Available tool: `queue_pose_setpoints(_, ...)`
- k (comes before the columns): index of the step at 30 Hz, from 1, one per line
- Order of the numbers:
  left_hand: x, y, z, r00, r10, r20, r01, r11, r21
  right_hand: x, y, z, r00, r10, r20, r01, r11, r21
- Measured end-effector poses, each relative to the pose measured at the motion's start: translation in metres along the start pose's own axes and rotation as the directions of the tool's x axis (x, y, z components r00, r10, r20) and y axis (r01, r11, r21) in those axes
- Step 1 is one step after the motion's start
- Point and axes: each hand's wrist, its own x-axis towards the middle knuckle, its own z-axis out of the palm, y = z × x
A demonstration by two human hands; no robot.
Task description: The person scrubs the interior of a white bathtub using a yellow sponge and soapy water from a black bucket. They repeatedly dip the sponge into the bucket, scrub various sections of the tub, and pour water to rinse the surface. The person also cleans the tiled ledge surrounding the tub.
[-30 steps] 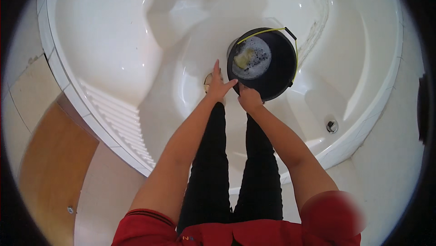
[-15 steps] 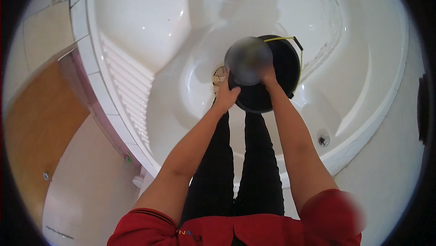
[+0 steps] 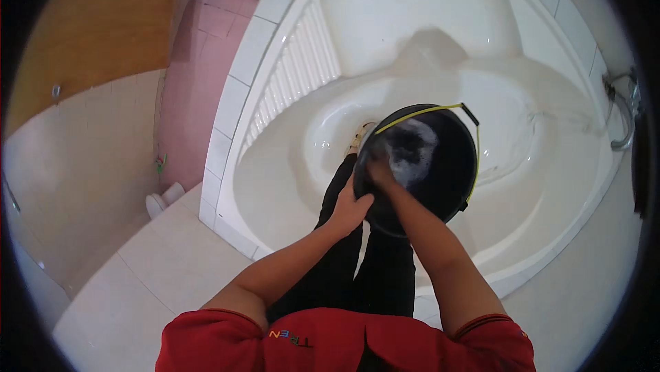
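Note:
A black bucket [image 3: 450, 166] is tilted in front of my legs, inside the white bathtub [image 3: 385, 21]. Foamy water [image 3: 416, 149] shows within it. Its thin yellow handle [image 3: 430, 109] with a black grip lies over toward the far right side. My left hand [image 3: 349, 210] is closed on the bucket's near left rim, thumb over the edge. Down inside the bucket, near its left wall, is my right hand [image 3: 380, 171]. Its fingers are blurred and partly lost against the dark wall, so what they hold, if anything, does not show.
I stand in the tub, a sandalled foot [image 3: 359, 137] beside the bucket. Ribbed steps [image 3: 295, 63] line the tub's left side. A tiled rim [image 3: 237, 107] borders it. At the right is a metal tap [image 3: 624, 121]. Pink floor tiles [image 3: 206, 63] and a brown panel [image 3: 103, 15] lie left.
The view has turned, bringing the tap and more pink floor into sight. The bucket now shows its foamy inside. My right hand has moved toward the bucket's left wall; my left stays at the rim.

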Motion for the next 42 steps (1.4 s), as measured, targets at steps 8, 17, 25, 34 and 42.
queue_pose_setpoints(8,-0.035,-0.017,-0.028,0.98,0.176,-0.092,-0.17,0.983,0.063,-0.022,-0.016,0.038,0.883,0.287,0.371,-0.453,0.728,0.515)
queue_pose_setpoints(17,-0.064,0.058,-0.095,0.964,-0.177,-0.199,0.094,0.925,-0.367,-0.055,-0.183,-0.04,0.767,0.119,0.631,-0.598,0.488,0.636)
queue_pose_setpoints(25,-0.034,0.128,-0.162,0.925,-0.081,-0.372,-0.132,0.847,-0.514,0.009,-0.345,-0.097,0.946,-0.3,0.125,0.275,0.943,0.186)
queue_pose_setpoints(34,0.047,0.163,-0.23,0.879,0.054,-0.474,-0.377,0.689,-0.619,0.093,-0.47,-0.073,0.841,-0.511,0.181,0.511,0.636,-0.578)
queue_pose_setpoints(42,0.084,0.15,-0.266,0.894,0.044,-0.446,-0.381,0.597,-0.706,0.138,-0.482,-0.037,0.867,-0.458,0.195,0.454,0.566,-0.688)
